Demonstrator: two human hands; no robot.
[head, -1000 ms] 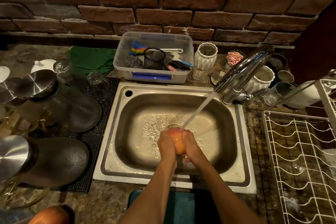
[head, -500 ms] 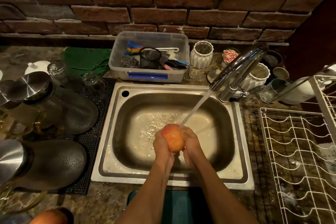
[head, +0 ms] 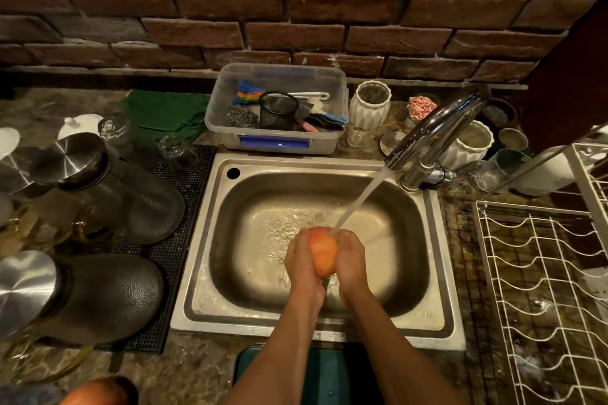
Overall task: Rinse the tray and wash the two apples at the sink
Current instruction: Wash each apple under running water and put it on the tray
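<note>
A red-orange apple [head: 321, 250] is clasped between my left hand [head: 301, 260] and my right hand [head: 352, 260] over the middle of the steel sink [head: 210, 289]. Water from the chrome tap [head: 434, 131] runs in a slanted stream onto the apple's top right side. A second apple [head: 95, 393] lies on the counter at the bottom left corner, partly cut off by the frame edge. A dark teal tray [head: 269, 375] shows below the sink's front rim, mostly hidden under my forearms.
A clear plastic tub [head: 279, 145] of scrubbers and brushes stands behind the sink. Glass jars with steel lids [head: 98, 293] lie on a black mat at the left. A white wire dish rack [head: 539, 289] fills the right side. White vases and cups crowd around the tap.
The apple has turned between my palms under the stream, showing more of its top. The view has shifted slightly; my hands stay at the same spot over the sink.
</note>
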